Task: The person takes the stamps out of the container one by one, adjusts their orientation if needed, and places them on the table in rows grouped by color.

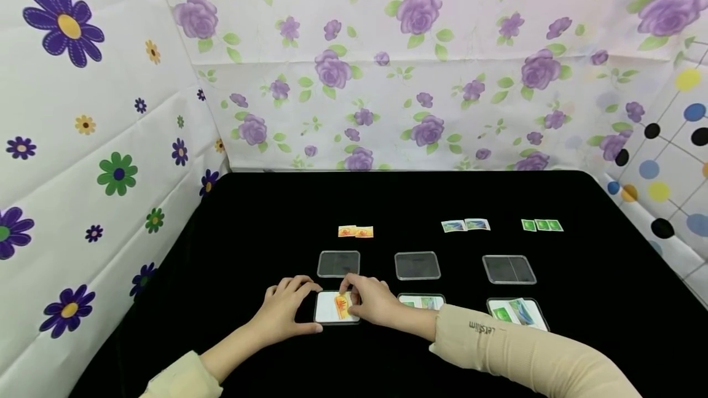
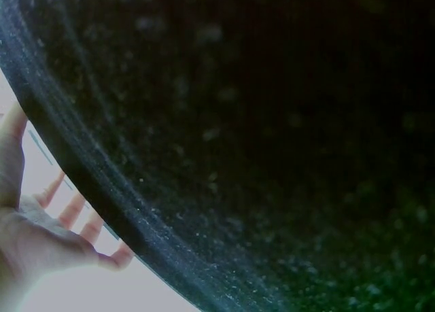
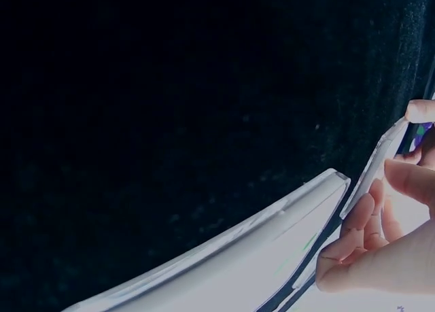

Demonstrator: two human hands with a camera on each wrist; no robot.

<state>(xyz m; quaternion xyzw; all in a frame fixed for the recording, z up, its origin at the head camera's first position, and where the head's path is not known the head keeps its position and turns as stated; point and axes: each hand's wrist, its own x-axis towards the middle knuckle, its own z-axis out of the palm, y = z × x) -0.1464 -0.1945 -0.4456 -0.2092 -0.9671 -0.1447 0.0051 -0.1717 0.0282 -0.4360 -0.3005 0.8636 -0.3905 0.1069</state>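
In the head view a shallow clear case with a white inside (image 1: 326,308) lies in front of me. My left hand (image 1: 282,315) spreads its thumb and index finger along the left edge of this case, near its corners. With its fingertips my right hand (image 1: 376,301) pinches a small orange picture card (image 1: 341,306), tilted over the right part of the white inside. The fingers partly cover the card. In the left wrist view the left hand (image 2: 47,237) appears at the lower left. The right hand (image 3: 387,237) shows beside the case edge (image 3: 374,169) in the right wrist view.
Farther right, two white-filled cases (image 1: 421,301) (image 1: 517,314) hold green and blue picture cards; the right sleeve partly covers them. Behind are clear lids (image 1: 338,264) (image 1: 417,266) (image 1: 509,269). Orange (image 1: 356,232), blue (image 1: 466,225) and green cards (image 1: 542,225) lie farther back on the black tabletop.
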